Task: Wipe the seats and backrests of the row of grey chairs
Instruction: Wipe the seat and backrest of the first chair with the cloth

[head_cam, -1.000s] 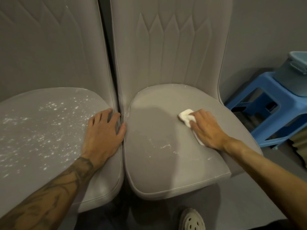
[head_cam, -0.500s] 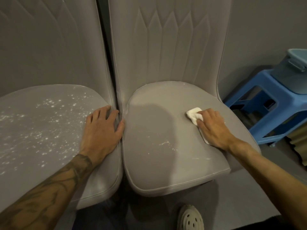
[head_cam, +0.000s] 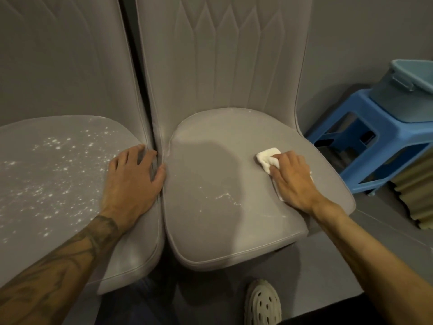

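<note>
Two grey chairs stand side by side. The right chair's seat [head_cam: 222,207] carries a few thin white streaks near its middle. A folded white cloth [head_cam: 267,159] lies on its right half under my right hand [head_cam: 291,181], whose fingers press it flat onto the seat. The left chair's seat [head_cam: 58,179] is speckled all over with white spots. My left hand [head_cam: 134,181] rests flat on that seat's right edge, next to the gap between the chairs. Both backrests [head_cam: 234,66] rise behind the seats.
A blue plastic stool [head_cam: 379,146] stands to the right of the right chair, with a blue-grey lidded tub [head_cam: 407,95] on top. Corrugated material [head_cam: 419,195] lies beside the stool. My light perforated shoe [head_cam: 262,303] is on the dark floor below the seat.
My right hand has slid the cloth to the right and a little farther back across the right seat. My left hand has stayed on the left seat's edge.
</note>
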